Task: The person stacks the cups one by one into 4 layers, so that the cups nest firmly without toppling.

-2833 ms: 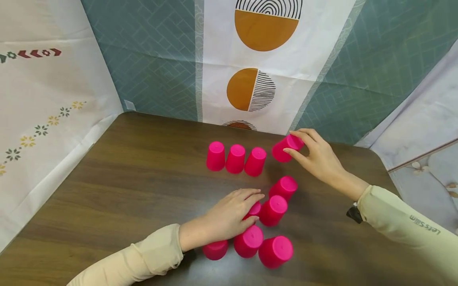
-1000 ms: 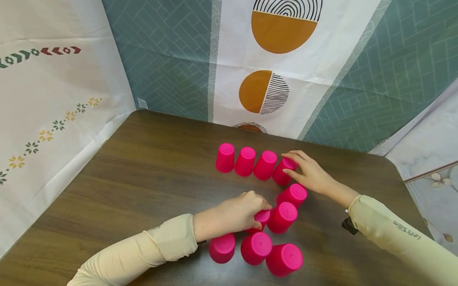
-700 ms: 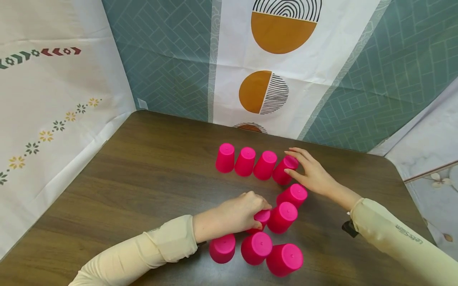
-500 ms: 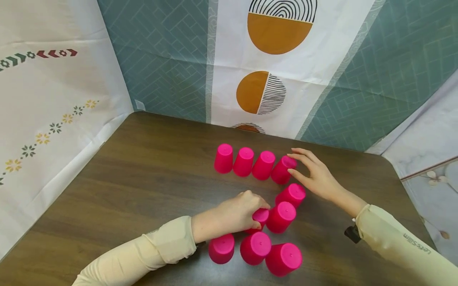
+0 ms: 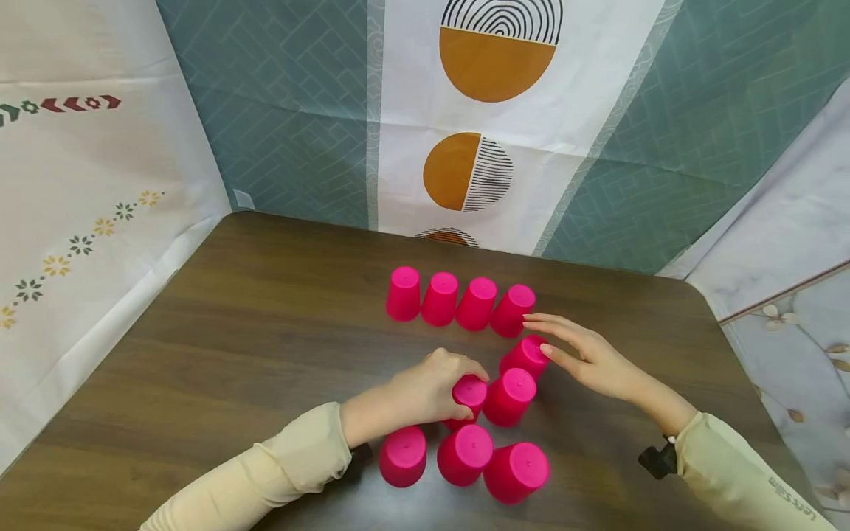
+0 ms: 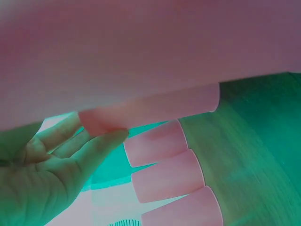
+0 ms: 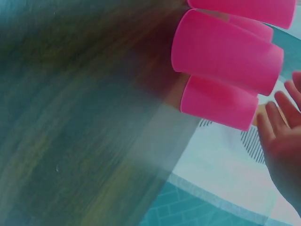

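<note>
While neighbouring cups (image 5: pixel 509 399) stand close, left fingers (image 5: pixel 468 364) pinch a pink cup (image 5: pixel 470 392); right fingers (image 5: pixel 559 329) spread, empty.

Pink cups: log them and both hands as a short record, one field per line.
Cups: ten pink cups, bases up
Back row: four
Front row: three
Between rows: three
Left hand: grips the leftmost cup between rows
Right hand: fingers extended near the back row's right end, gripping nothing; contact unclear
Surface: brown table
</note>
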The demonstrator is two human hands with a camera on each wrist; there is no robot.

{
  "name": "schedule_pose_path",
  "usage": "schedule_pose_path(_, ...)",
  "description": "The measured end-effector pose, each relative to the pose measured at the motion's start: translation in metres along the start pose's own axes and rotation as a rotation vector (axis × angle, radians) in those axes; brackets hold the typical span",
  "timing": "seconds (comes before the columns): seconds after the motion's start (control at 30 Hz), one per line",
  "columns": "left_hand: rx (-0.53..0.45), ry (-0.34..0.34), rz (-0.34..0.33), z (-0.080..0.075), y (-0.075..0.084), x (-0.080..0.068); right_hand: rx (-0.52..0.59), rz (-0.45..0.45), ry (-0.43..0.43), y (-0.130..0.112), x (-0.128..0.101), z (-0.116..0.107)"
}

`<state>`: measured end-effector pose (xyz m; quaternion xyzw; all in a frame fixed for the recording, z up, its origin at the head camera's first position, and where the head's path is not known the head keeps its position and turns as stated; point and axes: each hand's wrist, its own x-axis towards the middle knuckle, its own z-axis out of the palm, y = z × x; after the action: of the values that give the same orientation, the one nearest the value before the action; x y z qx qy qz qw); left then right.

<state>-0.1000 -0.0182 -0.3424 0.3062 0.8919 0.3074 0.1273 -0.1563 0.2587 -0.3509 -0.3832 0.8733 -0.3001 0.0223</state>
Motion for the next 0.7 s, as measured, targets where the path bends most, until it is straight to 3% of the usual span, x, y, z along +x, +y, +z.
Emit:
schedule_pose_path(0.13,-0.044,-0.008,-0.039,-0.003,-0.003,0.002,0.017,0.006,-0.057,0.002,-0.003,0.004)
schedule_pose_path(0.3,-0.1,-0.003,-0.057,-0.003,-0.006,0.002,0.031,0.039,-0.046,0.004,-0.006,0.009)
schedule_pose_path(0.47,-0.09,0.018,-0.063,0.001,-0.009,0.0,0.055,0.06,-0.027,0.008,-0.006,0.014)
schedule_pose_path(0.7,-0.123,0.063,0.032,-0.002,-0.019,-0.005,0.199,0.028,-0.003,0.008,-0.004,0.018)
